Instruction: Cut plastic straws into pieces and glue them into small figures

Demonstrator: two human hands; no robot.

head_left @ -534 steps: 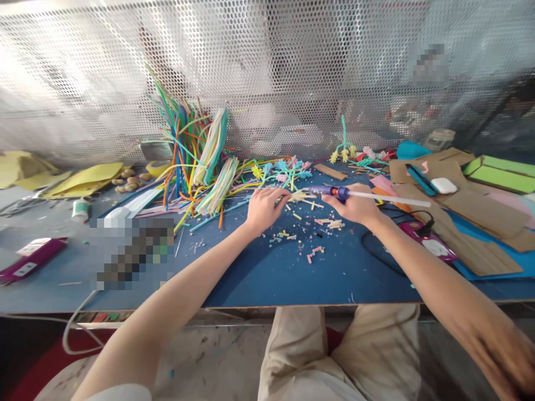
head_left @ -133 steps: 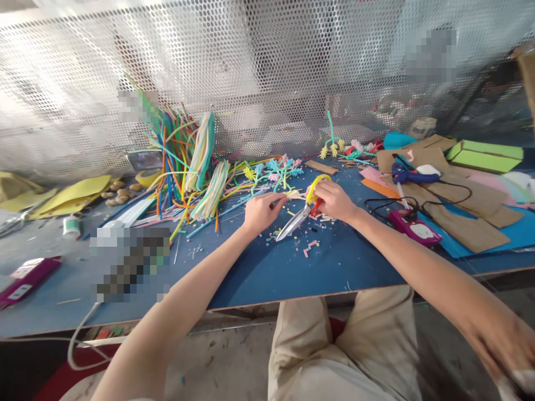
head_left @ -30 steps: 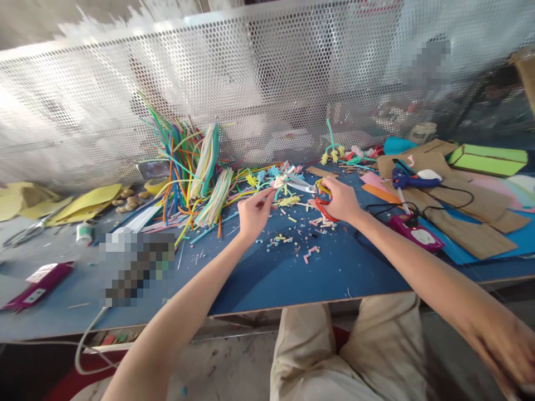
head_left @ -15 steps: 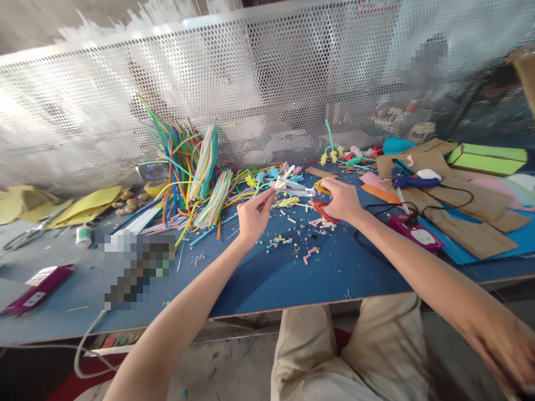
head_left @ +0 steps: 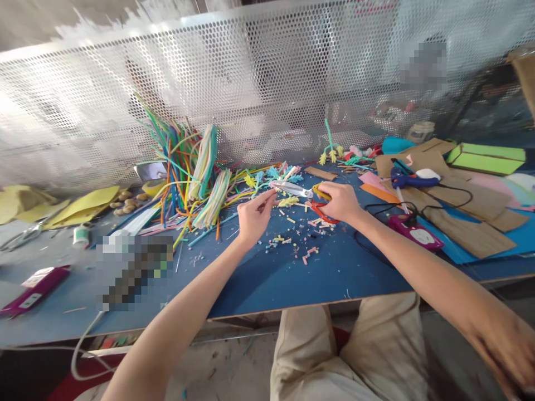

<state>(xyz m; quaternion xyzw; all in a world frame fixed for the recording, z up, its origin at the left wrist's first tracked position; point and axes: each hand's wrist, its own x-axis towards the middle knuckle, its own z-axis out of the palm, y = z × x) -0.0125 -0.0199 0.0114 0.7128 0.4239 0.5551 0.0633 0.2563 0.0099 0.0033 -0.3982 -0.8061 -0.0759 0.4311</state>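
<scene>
My right hand [head_left: 343, 203] is closed round the scissors [head_left: 297, 191], its fingers in the yellow and red handles. The metal blades point left, nearly together, toward my left fingertips. My left hand [head_left: 254, 216] pinches a small pale pink pipe cleaner [head_left: 273, 184] at the blade tips; most of it is hidden by the fingers. Beyond the blades lie blue and yellow pipe cleaner shapes [head_left: 288, 174]. Under both hands, short pink, yellow and blue clippings [head_left: 310, 255] are scattered over the blue tabletop [head_left: 267, 289].
Bundles of pipe cleaners [head_left: 204, 167] stand to the left. At right are a blue glue gun [head_left: 412, 178], a magenta power strip [head_left: 416, 231], black cords and cardboard pieces [head_left: 480, 228]. A perforated metal screen [head_left: 251, 83] runs along the back. Another magenta strip [head_left: 35, 289] lies far left.
The scissor blades have come closer together at my left fingertips. Both hands stay in almost the same place.
</scene>
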